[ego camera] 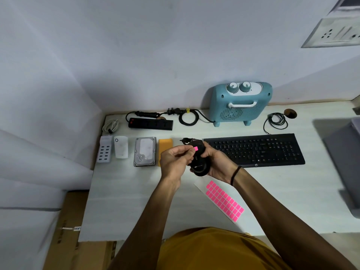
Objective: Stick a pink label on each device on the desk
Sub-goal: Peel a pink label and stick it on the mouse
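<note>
Pink rectangular label (195, 148) pinched in our left hand (173, 162), right hand (218, 164) gripping the black mouse (199, 162); next, press it flat

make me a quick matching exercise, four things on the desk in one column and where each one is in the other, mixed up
Things:
1. black device
2. sheet of pink labels
3. blue heater
4. USB hub

Places:
A. far left of the device row
B. standing against the back wall
C. held up in the right hand
D. flat on the desk, near the front edge

Pairs: 1-C, 2-D, 3-B, 4-A
</note>
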Action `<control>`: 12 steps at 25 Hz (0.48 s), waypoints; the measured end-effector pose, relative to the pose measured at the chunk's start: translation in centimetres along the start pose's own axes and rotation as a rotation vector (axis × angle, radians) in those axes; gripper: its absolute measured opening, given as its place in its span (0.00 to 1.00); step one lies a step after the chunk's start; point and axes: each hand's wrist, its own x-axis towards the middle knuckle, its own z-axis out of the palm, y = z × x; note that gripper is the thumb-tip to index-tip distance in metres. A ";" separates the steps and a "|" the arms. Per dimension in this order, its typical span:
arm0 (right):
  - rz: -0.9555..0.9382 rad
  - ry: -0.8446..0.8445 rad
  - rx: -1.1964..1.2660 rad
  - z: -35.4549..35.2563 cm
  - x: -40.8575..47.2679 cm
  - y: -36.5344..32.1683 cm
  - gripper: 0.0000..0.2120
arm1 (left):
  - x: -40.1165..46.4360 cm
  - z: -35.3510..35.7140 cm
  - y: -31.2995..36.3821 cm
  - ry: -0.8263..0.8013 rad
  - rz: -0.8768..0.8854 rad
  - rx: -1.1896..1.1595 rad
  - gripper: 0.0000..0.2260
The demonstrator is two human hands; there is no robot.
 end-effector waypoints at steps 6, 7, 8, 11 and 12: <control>-0.032 0.017 -0.118 0.3 -0.1 0.3 0.25 | -0.3 0.8 0.1 0.094 0.046 0.139 0.06; -0.040 0.024 -0.134 0.5 -0.2 0.4 0.24 | -0.5 0.8 0.2 0.120 0.054 0.161 0.07; -0.047 0.028 -0.126 0.7 -0.4 0.5 0.24 | -0.5 0.7 0.3 0.147 0.051 0.179 0.10; -0.097 0.024 -0.135 0.8 -0.6 0.7 0.16 | -0.1 0.0 0.1 0.185 -0.034 0.170 0.17; -0.123 0.047 -0.196 0.9 -0.6 0.7 0.12 | 0.1 -0.1 -0.1 0.171 -0.072 0.127 0.16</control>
